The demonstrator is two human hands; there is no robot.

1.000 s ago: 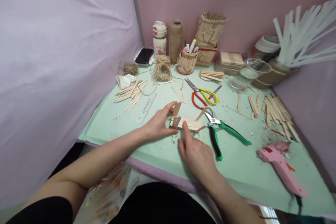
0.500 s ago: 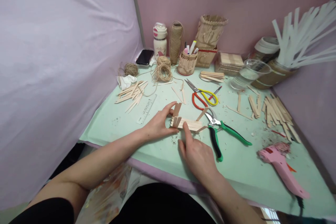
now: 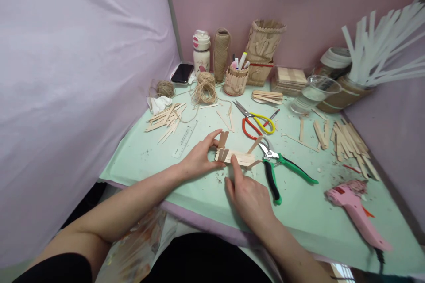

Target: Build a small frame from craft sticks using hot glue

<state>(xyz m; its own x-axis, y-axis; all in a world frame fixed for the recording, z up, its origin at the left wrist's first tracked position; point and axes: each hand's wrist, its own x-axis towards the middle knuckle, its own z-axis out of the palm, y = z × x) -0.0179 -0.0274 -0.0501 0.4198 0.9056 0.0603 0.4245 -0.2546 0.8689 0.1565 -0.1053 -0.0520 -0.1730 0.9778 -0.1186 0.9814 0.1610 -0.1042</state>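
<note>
A small craft-stick model (image 3: 239,157) stands on the green tabletop, a slatted base with short upright sticks at both ends. My left hand (image 3: 199,158) grips its left end, thumb at the near side and fingers behind. With the index finger stretched out, my right hand (image 3: 250,194) touches the base's middle from the near side; its other fingers are curled and hold nothing visible. Just right of the model lie green-handled pruning shears (image 3: 274,157), blades parted. Scissors (image 3: 254,118) with one red and one yellow handle lie behind it.
A pink glue gun (image 3: 357,214) lies at the right, below loose craft sticks (image 3: 353,143). Cut sticks (image 3: 168,117) and a clear ruler (image 3: 185,139) are at the left. Twine (image 3: 205,89), a pen cup (image 3: 236,82) and a tilted plastic cup of water (image 3: 312,94) stand farther back.
Both hands keep their places on the model. Only a very slight shift of the whole view shows.
</note>
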